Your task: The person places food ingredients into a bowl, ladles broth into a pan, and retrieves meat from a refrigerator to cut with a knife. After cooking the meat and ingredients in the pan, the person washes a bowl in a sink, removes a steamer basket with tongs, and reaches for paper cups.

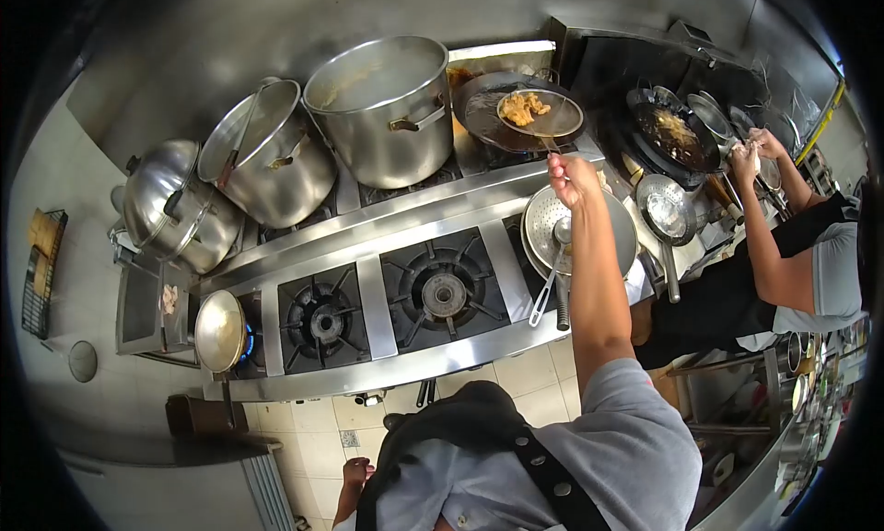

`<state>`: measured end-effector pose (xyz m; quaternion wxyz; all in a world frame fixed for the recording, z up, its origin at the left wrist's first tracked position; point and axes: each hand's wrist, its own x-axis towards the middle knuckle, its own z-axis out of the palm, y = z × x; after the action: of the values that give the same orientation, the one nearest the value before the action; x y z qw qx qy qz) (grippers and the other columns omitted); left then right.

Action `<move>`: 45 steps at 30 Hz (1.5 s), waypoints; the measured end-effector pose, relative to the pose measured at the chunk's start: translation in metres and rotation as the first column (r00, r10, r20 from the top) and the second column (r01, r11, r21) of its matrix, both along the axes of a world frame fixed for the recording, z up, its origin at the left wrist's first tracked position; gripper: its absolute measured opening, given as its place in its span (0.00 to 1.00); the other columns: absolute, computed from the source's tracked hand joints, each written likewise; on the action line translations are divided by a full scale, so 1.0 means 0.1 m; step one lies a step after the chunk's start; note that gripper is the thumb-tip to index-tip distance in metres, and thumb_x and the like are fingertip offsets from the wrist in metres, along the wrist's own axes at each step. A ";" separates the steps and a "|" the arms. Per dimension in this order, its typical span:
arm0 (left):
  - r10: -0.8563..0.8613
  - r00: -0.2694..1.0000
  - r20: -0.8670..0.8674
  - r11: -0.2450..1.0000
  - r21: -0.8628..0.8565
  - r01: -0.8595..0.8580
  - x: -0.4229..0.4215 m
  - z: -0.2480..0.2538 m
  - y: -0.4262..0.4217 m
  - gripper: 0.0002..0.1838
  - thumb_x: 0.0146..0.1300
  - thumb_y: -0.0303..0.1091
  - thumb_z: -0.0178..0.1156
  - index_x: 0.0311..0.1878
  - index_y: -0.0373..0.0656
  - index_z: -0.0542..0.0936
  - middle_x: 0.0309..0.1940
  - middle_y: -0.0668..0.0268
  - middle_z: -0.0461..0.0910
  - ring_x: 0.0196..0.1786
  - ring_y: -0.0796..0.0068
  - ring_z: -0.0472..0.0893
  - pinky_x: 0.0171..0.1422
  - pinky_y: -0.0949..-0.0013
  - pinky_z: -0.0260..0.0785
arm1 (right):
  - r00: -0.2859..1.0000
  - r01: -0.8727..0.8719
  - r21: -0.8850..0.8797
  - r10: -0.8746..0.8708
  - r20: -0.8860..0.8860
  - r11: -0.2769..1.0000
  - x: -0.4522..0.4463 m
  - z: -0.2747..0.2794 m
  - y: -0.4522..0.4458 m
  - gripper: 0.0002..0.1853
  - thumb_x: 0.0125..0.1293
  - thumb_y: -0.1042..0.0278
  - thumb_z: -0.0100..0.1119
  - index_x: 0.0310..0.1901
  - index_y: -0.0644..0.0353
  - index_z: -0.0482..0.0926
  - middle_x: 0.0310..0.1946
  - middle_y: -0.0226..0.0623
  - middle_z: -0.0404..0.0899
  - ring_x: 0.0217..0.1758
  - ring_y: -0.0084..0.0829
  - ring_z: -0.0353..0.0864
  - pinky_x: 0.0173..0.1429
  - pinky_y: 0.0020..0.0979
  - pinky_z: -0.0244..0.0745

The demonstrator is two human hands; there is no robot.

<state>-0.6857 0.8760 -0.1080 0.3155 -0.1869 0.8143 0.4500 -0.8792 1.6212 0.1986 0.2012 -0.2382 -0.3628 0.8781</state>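
My right hand (573, 179) is closed around the handle of a round mesh strainer (564, 116), my arm stretched out over the stove. Golden fried pieces (523, 108) lie in the strainer's left part. Beneath it is a wide dark wok (479, 103) on the back burner. Under my forearm sit a perforated metal colander (612, 241) and a ladle (562, 232). Down at the lower left, beside my body, my left hand (357, 474) hangs with its fingers curled; whether it holds anything is hidden.
Large steel pots (382, 116) line the back left. A pan (221, 333) sits over a blue flame at front left. At right, a co-worker's hands (750, 158) are near a wok of bubbling oil (677, 130). Another pan (665, 209) lies between us.
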 end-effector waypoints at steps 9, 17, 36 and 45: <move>-0.160 0.985 0.064 0.984 -0.069 0.164 0.10 -0.77 -0.54 0.11 0.55 0.36 0.52 0.33 0.42 0.81 0.30 0.61 0.82 0.34 0.65 0.82 0.39 0.65 0.75 | 0.993 0.097 0.019 -0.095 -0.067 0.995 0.20 -0.17 -0.22 0.07 0.56 0.84 0.38 0.34 0.63 0.66 0.21 0.31 0.67 0.19 0.20 0.63 0.17 0.21 0.53; -0.687 0.672 -0.276 0.718 -0.404 0.567 -0.16 -0.86 -0.81 0.08 0.54 0.34 0.54 0.30 0.44 0.81 0.28 0.62 0.81 0.32 0.65 0.81 0.38 0.63 0.74 | 0.985 0.148 0.112 -0.137 -0.106 0.983 1.31 -0.05 -0.84 0.08 0.61 0.74 0.46 0.42 0.58 0.66 0.21 0.24 0.68 0.15 0.15 0.61 0.15 0.17 0.53; -0.454 0.875 0.168 0.888 0.002 0.460 -0.59 -0.26 -1.22 0.13 0.61 0.35 0.52 0.47 0.42 0.72 0.30 0.60 0.79 0.28 0.65 0.81 0.31 0.60 0.73 | 0.959 0.213 -0.054 -0.198 0.203 0.976 3.00 -1.69 -1.63 0.38 0.65 0.38 0.42 0.63 0.63 0.55 0.37 0.43 0.77 0.29 0.30 0.78 0.34 0.28 0.77; -0.343 0.908 0.240 0.923 -0.091 0.373 -0.38 0.19 -0.48 0.11 0.62 0.33 0.53 0.47 0.43 0.71 0.28 0.61 0.79 0.26 0.69 0.80 0.27 0.65 0.72 | 0.748 0.470 -0.109 -0.329 0.576 0.876 2.81 -4.11 -1.02 0.22 0.69 0.58 0.40 0.61 0.58 0.58 0.48 0.46 0.65 0.44 0.42 0.75 0.46 0.42 0.75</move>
<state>-0.7242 0.8278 -0.0888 0.4676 -0.1036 0.8232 0.3050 -0.5981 1.5196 -0.2121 0.2437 -0.5717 -0.2324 0.7482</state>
